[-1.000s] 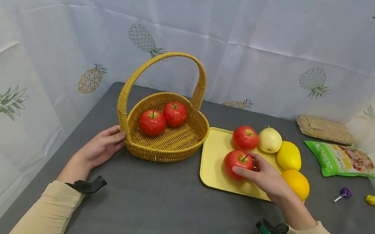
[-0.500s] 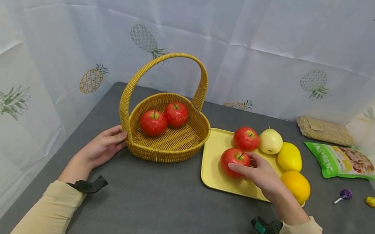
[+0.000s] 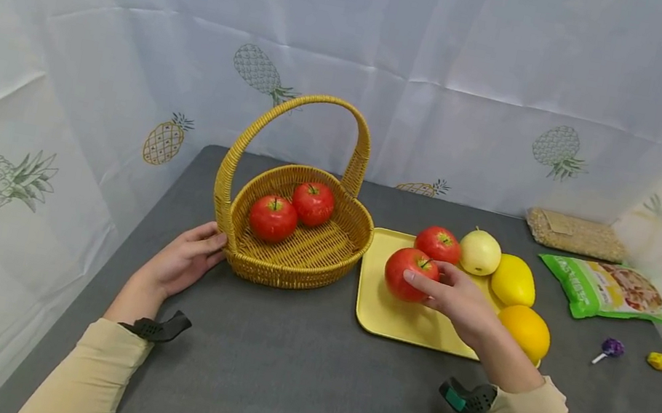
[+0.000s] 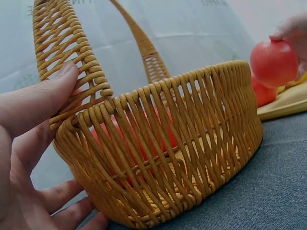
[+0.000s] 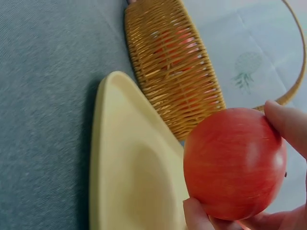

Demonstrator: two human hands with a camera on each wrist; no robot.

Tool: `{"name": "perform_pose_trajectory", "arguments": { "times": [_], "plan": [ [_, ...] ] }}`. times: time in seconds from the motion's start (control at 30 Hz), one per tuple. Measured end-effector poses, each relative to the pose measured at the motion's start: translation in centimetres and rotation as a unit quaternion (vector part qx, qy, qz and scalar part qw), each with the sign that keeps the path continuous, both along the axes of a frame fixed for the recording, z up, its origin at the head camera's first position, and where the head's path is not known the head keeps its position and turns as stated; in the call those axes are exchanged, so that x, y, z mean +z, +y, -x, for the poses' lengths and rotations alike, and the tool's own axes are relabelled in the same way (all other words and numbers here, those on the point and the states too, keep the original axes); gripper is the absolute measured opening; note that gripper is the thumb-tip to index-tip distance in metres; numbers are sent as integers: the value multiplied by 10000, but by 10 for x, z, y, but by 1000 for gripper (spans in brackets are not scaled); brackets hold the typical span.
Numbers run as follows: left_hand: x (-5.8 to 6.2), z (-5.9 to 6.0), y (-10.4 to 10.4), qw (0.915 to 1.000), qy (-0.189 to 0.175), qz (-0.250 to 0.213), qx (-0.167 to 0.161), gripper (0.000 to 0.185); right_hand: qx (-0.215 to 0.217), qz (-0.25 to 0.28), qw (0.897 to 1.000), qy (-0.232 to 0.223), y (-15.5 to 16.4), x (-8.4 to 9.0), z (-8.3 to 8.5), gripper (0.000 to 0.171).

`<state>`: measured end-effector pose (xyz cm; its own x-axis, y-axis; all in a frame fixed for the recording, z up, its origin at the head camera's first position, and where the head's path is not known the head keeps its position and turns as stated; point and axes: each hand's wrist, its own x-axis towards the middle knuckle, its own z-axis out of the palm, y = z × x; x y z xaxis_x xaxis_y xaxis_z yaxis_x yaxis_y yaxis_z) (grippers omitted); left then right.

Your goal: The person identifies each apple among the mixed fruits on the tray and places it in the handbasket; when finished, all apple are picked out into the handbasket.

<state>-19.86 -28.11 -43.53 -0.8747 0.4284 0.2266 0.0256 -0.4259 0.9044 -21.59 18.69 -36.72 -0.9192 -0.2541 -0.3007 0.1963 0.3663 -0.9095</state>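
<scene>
Here the right hand point(image 3: 460, 304) grips a red apple point(image 3: 407, 273) just above the yellow tray point(image 3: 379, 307), centre-right of frame, basket point(image 3: 295, 259) lying to its left, where the left hand point(image 3: 181, 261) rests open-fingered, thumb against the handle base.

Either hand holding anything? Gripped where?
Right hand holds a red apple by its sides, fingers over the top, thumb underneath. Left hand rests against the basket at the handle's base.

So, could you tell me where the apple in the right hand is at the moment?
In the head view the apple is gripped by the right hand, lifted just above the yellow tray, right of the wicker basket.
</scene>
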Motion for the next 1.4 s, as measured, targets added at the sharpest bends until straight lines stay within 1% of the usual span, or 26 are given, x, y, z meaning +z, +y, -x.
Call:
{"name": "perform_pose_trajectory", "arguments": {
  "times": [0.07,0.17,0.4,0.57,0.77,0.93,1.13,1.3,1.4],
  "plan": [
    [0,0,1,10000,0,6,5,27,37,185,9998,-13,-2,3,1,83],
    [0,0,1,10000,13,-12,-3,27,95,309,9995,-3,-5,8,2,82],
    [1,0,1,10000,19,-9,-11,26,173,287,9994,68,-11,14,2,80],
    [1,-1,1,10000,-29,46,26,27,192,396,9990,65,-15,17,5,77],
    [1,-2,0,10000,-63,58,45,27,159,598,9980,130,-21,20,7,70],
    [1,-1,0,10000,-57,2,30,25,195,507,9980,312,-26,24,8,63],
    [1,0,0,10000,-49,24,48,25,237,318,9984,412,-31,30,8,64],
    [2,0,-1,10000,-65,46,60,25,237,455,9979,383,-36,33,9,66],
    [3,0,-1,9999,-58,113,65,26,313,575,9970,405,-41,36,9,67]
  ]
}}
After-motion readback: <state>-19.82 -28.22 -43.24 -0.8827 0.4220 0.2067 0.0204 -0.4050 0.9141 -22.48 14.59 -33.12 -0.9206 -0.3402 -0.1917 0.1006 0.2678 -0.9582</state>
